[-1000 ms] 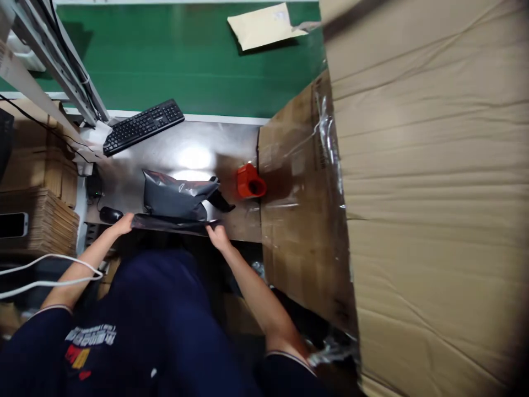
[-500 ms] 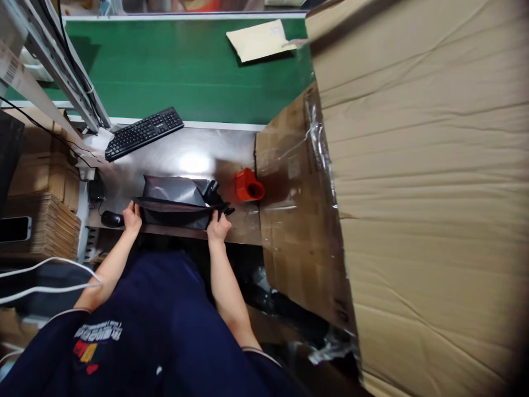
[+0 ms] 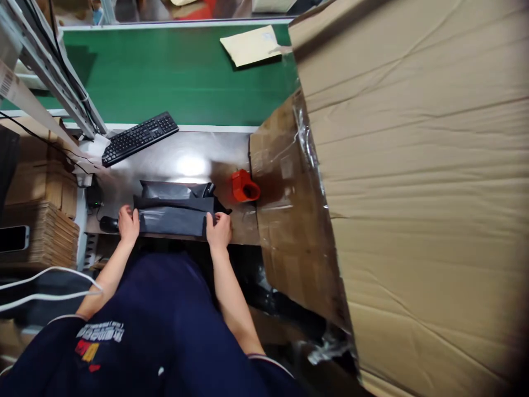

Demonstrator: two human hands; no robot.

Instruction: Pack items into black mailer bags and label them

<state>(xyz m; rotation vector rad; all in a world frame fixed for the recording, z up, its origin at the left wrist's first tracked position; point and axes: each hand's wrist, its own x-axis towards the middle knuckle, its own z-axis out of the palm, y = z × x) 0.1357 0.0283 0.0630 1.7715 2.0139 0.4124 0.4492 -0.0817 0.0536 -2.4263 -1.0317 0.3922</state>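
Note:
A black plastic mailing bag (image 3: pixel 176 219) lies across the front of the metal worktop, its near part forming a flat folded band. My left hand (image 3: pixel 129 223) is closed on the bag's left edge, thumb against it. At the right edge, my right hand (image 3: pixel 219 229) pinches the plastic between thumb and fingers. Behind the front band, a second dark shiny layer (image 3: pixel 165 191) shows. A black object (image 3: pixel 210 190) pokes out at its right end, mostly hidden. Close beside my left hand sits a black computer mouse (image 3: pixel 108 224).
A red plastic holder (image 3: pixel 245 186) stands right of the bag, next to a large cardboard box (image 3: pixel 297 193). Behind are a black keyboard (image 3: pixel 140 138) and a green conveyor belt (image 3: pixel 165 77) carrying a pale envelope (image 3: pixel 250 46). Flattened cartons (image 3: pixel 53 237) and a phone (image 3: pixel 14 239) are at left.
The bag's front edge, raised and gaping before, is now folded down into a flat band. Both hands have turned with it and stay at its two ends. The view has shifted slightly.

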